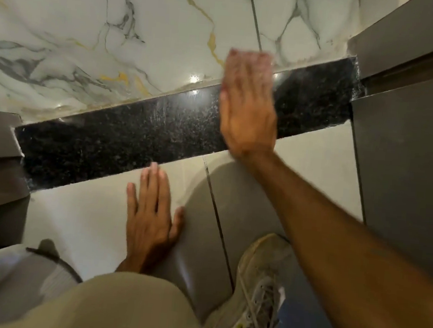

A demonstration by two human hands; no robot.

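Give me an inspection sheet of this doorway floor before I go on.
surface: glossy beige tile with a dark joint line; marble tile beyond.
job's things: black stone strip between the two floors, faint pale streaks on it.
clutter: nothing seen.
hands: left hand flat on the beige tile, fingers straight; right hand flat over the strip, fingertips blurred above the marble tile.
cables: nothing seen.
surroundings: grey door frame at each end of the strip; shoe below the right arm.

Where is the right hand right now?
Head view, right of centre: the right hand lies flat across the black strip, its blurred fingertips over the marble tile, up and right of the left hand on the beige tile.
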